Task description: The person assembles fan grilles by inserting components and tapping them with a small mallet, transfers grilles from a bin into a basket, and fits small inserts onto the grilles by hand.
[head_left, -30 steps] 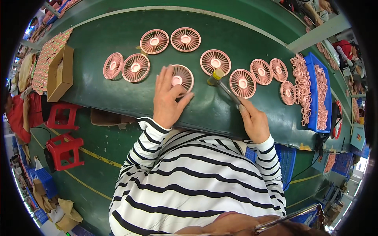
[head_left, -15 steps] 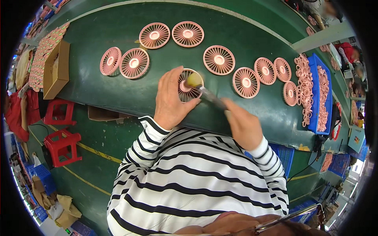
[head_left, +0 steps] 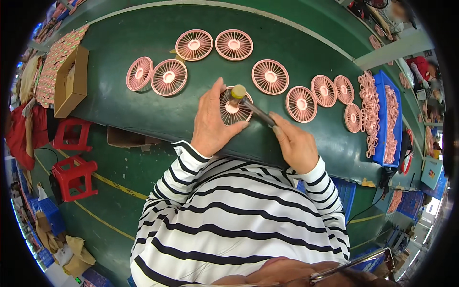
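My left hand [head_left: 213, 122] presses on a pink round fan grille [head_left: 233, 109] lying flat on the green table [head_left: 143, 110], fingers and thumb around its left and lower rim. My right hand [head_left: 295, 142] grips the dark handle of a small mallet [head_left: 253, 107]. The mallet's yellowish head [head_left: 238, 92] rests on the top of that grille. Both arms wear black-and-white striped sleeves.
Several more pink fan grilles [head_left: 270, 76] lie spread across the table. A blue tray [head_left: 388, 122] with pink rings stands at the right. A cardboard box [head_left: 71, 81] sits at the left edge. Red stools [head_left: 71, 174] stand on the floor at the left.
My right hand brought the mallet in from the right, and its head came down onto the grille under my left hand. The left hand stayed on the grille.
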`<state>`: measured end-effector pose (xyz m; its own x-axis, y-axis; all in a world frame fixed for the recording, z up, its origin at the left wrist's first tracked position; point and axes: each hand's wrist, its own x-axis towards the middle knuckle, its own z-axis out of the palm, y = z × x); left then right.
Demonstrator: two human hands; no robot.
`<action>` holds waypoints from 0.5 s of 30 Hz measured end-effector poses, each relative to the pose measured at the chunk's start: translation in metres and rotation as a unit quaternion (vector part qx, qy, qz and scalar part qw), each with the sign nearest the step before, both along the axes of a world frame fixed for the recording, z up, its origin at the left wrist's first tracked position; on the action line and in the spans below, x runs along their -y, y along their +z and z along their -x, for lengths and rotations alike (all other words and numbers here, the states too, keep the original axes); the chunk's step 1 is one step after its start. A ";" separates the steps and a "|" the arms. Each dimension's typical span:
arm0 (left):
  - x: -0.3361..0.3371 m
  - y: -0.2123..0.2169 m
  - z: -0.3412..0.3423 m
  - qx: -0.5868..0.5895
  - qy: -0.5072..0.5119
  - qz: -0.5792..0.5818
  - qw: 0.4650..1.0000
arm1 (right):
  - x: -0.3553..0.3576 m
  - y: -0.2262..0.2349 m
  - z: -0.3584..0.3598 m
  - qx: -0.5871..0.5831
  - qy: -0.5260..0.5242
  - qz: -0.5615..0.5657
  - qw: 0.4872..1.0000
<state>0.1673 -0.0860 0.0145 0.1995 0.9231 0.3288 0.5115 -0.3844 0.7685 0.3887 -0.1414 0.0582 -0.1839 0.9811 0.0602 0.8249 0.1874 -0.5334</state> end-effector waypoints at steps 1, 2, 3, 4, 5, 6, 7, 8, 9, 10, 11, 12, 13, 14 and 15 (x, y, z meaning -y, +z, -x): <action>0.000 0.000 0.001 0.000 0.000 -0.002 1.000 | -0.001 0.005 -0.001 -0.012 -0.006 0.005 1.000; 0.000 0.001 0.001 -0.004 -0.001 -0.010 1.000 | -0.001 0.011 -0.001 -0.046 -0.010 -0.004 0.999; 0.001 0.002 0.002 -0.008 -0.003 -0.019 1.000 | 0.002 0.020 0.000 -0.078 -0.018 0.005 0.997; 0.001 0.000 0.005 0.044 -0.008 0.010 0.999 | 0.004 0.027 0.000 -0.110 -0.023 0.012 0.994; 0.001 -0.003 0.009 0.095 -0.012 0.038 0.995 | 0.008 0.031 0.000 -0.118 -0.015 0.016 0.993; 0.001 -0.003 0.016 0.194 -0.016 0.096 0.976 | 0.011 0.030 0.000 -0.118 0.006 0.008 0.993; -0.003 0.004 0.026 0.211 -0.022 0.090 0.973 | 0.015 0.026 0.000 -0.118 0.024 0.000 0.993; -0.008 0.013 0.032 0.230 -0.016 0.091 0.969 | 0.020 0.022 -0.001 -0.114 0.042 0.003 0.993; -0.018 0.025 0.039 0.194 -0.017 0.066 0.979 | 0.022 0.020 0.000 -0.123 0.051 0.040 0.990; -0.027 0.036 0.047 0.138 -0.009 0.040 0.990 | 0.024 0.017 0.002 -0.133 0.064 0.077 0.986; -0.040 0.046 0.049 0.104 -0.023 -0.001 0.994 | 0.025 0.011 0.005 -0.140 0.092 0.067 0.984; -0.054 0.053 0.049 0.070 -0.038 -0.041 0.996 | 0.025 0.010 0.009 -0.142 0.104 0.083 0.981; -0.069 0.055 0.046 0.056 -0.046 -0.063 0.995 | 0.024 0.009 0.014 -0.145 0.118 0.101 0.977; -0.083 0.059 0.041 0.001 -0.052 -0.094 0.994 | 0.022 0.007 0.016 -0.152 0.125 0.115 0.974; -0.097 0.062 0.034 -0.054 -0.058 -0.125 0.989 | 0.020 0.003 0.017 -0.153 0.125 0.112 0.974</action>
